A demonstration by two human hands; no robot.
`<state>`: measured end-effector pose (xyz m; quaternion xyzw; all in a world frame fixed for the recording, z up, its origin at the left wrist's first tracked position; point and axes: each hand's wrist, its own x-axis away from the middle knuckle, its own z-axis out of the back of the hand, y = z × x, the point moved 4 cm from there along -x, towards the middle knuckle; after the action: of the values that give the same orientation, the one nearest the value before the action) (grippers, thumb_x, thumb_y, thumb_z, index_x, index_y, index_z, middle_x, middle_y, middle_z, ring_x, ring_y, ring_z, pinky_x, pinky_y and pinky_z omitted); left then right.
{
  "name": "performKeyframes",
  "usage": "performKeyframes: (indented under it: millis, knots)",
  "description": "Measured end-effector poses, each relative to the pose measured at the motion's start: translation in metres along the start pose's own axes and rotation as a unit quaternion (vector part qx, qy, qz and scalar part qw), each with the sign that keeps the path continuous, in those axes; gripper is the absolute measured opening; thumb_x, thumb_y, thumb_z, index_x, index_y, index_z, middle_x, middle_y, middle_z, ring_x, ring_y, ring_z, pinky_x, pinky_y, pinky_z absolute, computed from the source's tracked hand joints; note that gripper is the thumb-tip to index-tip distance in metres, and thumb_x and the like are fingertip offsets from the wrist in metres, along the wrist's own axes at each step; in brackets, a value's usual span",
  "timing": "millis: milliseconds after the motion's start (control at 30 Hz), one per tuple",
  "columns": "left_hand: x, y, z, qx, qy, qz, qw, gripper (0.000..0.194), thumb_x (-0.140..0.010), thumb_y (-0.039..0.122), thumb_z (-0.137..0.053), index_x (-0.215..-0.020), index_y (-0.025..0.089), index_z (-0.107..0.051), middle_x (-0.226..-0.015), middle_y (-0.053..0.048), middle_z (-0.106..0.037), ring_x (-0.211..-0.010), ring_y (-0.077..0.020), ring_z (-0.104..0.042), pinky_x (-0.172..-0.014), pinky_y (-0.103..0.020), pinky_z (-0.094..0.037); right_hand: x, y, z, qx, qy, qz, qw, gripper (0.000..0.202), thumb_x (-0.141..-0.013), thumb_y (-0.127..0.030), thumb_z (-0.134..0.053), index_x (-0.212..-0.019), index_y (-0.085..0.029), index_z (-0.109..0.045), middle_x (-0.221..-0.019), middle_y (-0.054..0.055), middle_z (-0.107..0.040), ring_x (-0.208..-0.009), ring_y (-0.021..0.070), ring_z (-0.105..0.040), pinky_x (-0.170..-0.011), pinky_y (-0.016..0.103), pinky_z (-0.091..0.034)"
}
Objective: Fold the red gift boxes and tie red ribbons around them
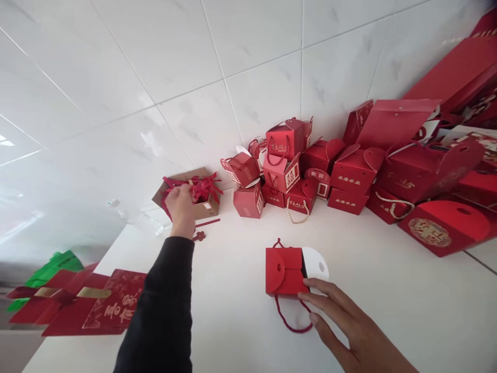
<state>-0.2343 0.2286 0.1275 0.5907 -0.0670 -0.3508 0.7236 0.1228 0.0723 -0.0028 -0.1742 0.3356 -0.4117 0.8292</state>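
Observation:
My left hand [180, 207] reaches to the small cardboard box [202, 209] by the wall, its fingers closed among red ribbons [202, 187]. The fingertips are hidden, so what they grip cannot be made out. A red gift box [287, 272] lies on the white table in front of me. One heart-holed flap is folded over it, while a white-lined flap [315, 263] stands out to the right. A dark red cord handle [290, 327] loops toward me. My right hand [345, 324] rests its spread fingertips at the gift box's lower right edge.
Several red gift boxes [277, 171] are stacked along the tiled wall, with larger ones [446, 225] at the right. A flower-ended red strip [200, 235] lies by the cardboard box. Red paper bags [111, 305] and a green bag [54, 269] are at the left edge.

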Motion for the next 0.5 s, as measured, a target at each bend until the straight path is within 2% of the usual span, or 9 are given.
performKeyframes:
  millis: [67,133,233,300,367,433,467,500]
  knots:
    - [0.005,0.036,0.017,0.085,0.012,-0.034,0.996,0.020,-0.097,0.027,-0.057,-0.081,0.015,-0.059,-0.071,0.003,-0.055,-0.059,-0.0088,-0.052,-0.057,-0.024,-0.045,0.000,0.002,0.001,-0.008,0.003,-0.019,1.000,0.034,-0.104,-0.031,-0.048,-0.133,-0.032,-0.067,-0.136,0.005,-0.066,-0.116,0.0221,-0.071,-0.091,0.027,-0.063]
    - [0.019,0.070,0.035,0.159,0.005,-0.084,0.984,0.024,-0.091,0.015,-0.051,-0.067,0.018,-0.050,-0.062,0.005,-0.046,-0.055,-0.0072,-0.045,-0.055,-0.024,-0.039,-0.001,0.005,0.006,-0.023,0.019,-0.054,0.998,0.032,-0.105,-0.033,-0.047,-0.132,-0.032,-0.064,-0.137,0.006,-0.064,-0.107,0.0199,-0.074,-0.082,0.024,-0.066]
    - [0.059,0.109,0.056,0.238,-0.045,-0.143,0.960,0.024,-0.083,0.012,-0.051,-0.061,0.020,-0.049,-0.062,0.004,-0.046,-0.059,-0.0087,-0.049,-0.061,-0.027,-0.042,-0.011,0.004,0.026,-0.042,0.074,-0.095,0.992,0.029,-0.105,-0.037,-0.049,-0.130,-0.032,-0.061,-0.134,0.008,-0.061,-0.087,0.0167,-0.075,-0.071,0.024,-0.066]
    - [0.098,0.123,0.063,0.287,-0.102,-0.165,0.938,0.021,-0.083,0.011,-0.053,-0.064,0.021,-0.056,-0.064,0.002,-0.049,-0.066,-0.0119,-0.054,-0.066,-0.029,-0.046,-0.023,-0.004,0.046,-0.050,0.120,-0.086,0.988,0.029,-0.103,-0.039,-0.052,-0.131,-0.033,-0.060,-0.130,0.008,-0.060,-0.089,0.0191,-0.073,-0.074,0.029,-0.066]
    - [0.145,0.129,0.063,0.288,-0.160,-0.164,0.930,0.018,-0.086,0.016,-0.059,-0.070,0.023,-0.061,-0.066,0.001,-0.053,-0.068,-0.0141,-0.054,-0.066,-0.029,-0.049,-0.035,-0.019,0.065,-0.068,0.152,-0.066,0.984,0.037,-0.102,-0.039,-0.053,-0.139,-0.035,-0.054,-0.135,0.008,-0.058,-0.107,0.0248,-0.069,-0.087,0.036,-0.064]
    - [0.196,0.129,0.055,0.216,-0.263,-0.132,0.931,0.013,-0.088,0.023,-0.065,-0.076,0.026,-0.065,-0.068,0.000,-0.056,-0.069,-0.0155,-0.055,-0.062,-0.028,-0.049,-0.044,-0.037,0.078,-0.100,0.144,-0.044,0.983,0.052,-0.101,-0.040,-0.055,-0.151,-0.037,-0.042,-0.147,0.007,-0.051,-0.127,0.0300,-0.059,-0.096,0.040,-0.060]
    - [0.221,0.129,0.050,0.187,-0.317,-0.126,0.921,0.011,-0.087,0.024,-0.067,-0.076,0.027,-0.065,-0.069,0.001,-0.058,-0.065,-0.0153,-0.054,-0.060,-0.028,-0.050,-0.047,-0.045,0.082,-0.123,0.123,-0.034,0.984,0.058,-0.100,-0.041,-0.055,-0.155,-0.037,-0.036,-0.151,0.007,-0.049,-0.132,0.0312,-0.056,-0.095,0.039,-0.061]
    - [0.241,0.129,0.049,0.179,-0.325,-0.121,0.921,0.010,-0.086,0.021,-0.065,-0.079,0.027,-0.064,-0.070,0.001,-0.059,-0.063,-0.0150,-0.054,-0.061,-0.029,-0.050,-0.048,-0.053,0.083,-0.149,0.093,-0.024,0.984,0.060,-0.100,-0.042,-0.055,-0.156,-0.038,-0.034,-0.150,0.007,-0.050,-0.130,0.0314,-0.057,-0.090,0.037,-0.063]
